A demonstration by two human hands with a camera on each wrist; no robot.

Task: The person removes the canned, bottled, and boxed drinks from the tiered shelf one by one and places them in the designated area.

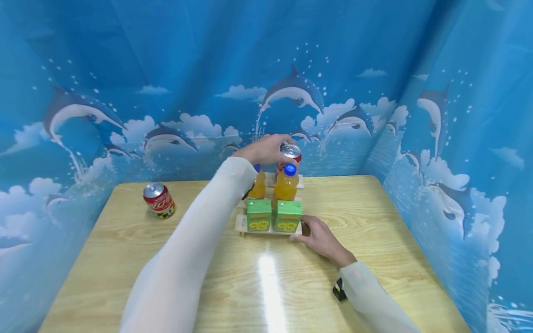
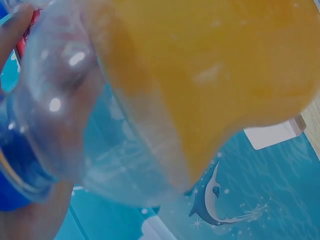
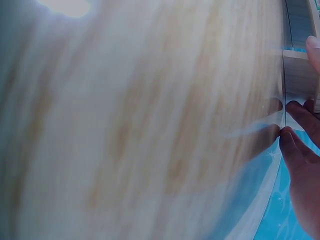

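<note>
My left hand (image 1: 268, 149) grips a red soda can (image 1: 291, 151) by its upper part, at the back tier of a stepped wooden rack (image 1: 241, 223). Whether the can's base touches the tier is hidden. Two orange juice bottles with blue caps, one on the right (image 1: 286, 185) and one on the left (image 1: 259, 187), stand on the middle tier; my forearm partly covers the left one. A juice bottle (image 2: 225, 60) fills much of the left wrist view. Two green drink cartons (image 1: 258, 215) stand on the front tier. My right hand (image 1: 322, 237) holds the rack's front right corner between thumb and fingers.
Another red can (image 1: 159, 200) stands upright on the wood-grain table (image 1: 137, 259), left of the rack. A blue curtain (image 1: 200, 69) printed with dolphins encloses the table at the back and sides.
</note>
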